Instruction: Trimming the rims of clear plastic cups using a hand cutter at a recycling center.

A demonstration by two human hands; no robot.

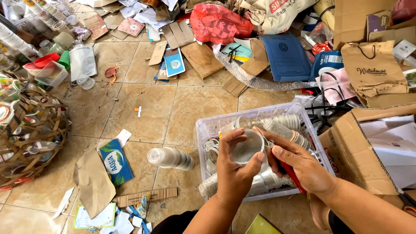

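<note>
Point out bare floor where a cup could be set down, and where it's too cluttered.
Free: the tan floor tiles between the white crate, the woven basket and the cardboard scraps. A smaller patch lies between the cup stack and the corrugated strip. Crowded: the paper and bag pile along the top, and the crate, over which the left hand holds a clear cup.

Clear plastic cup (247, 146), centre frame, see-through. White lattice basket (208, 130) under it. Red tool handle (291, 175) lower right. Beige tiled floor (143, 99), dark grout. Red plastic bag (219, 21) top centre. Blue folder (286, 56) upper right. Brown paper bag (372, 69) right edge. Brown woven basket (39, 134) left edge. Blue-green printed pack (115, 162) lower left.
</note>
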